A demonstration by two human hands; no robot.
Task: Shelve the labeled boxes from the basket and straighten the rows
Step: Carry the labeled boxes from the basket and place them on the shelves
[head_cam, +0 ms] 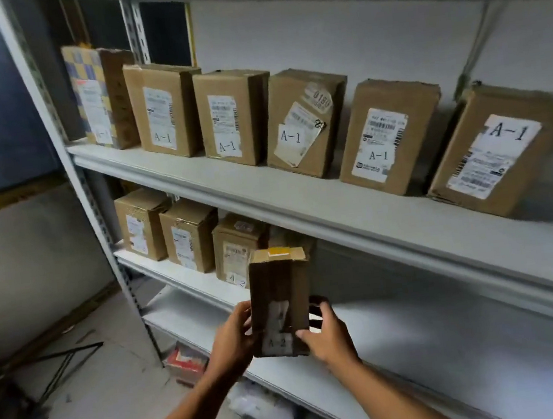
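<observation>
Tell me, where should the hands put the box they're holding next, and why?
Probably slide it onto the lower shelf, just right of the last box there. The held box, gripped by the left hand and right hand, reads A-2, like that neighbour's label, while the upper row all reads A-1.

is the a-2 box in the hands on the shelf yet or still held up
Held up: both hands, left hand and right hand, grip the A-2 box upright, in front of the lower shelf.
</observation>
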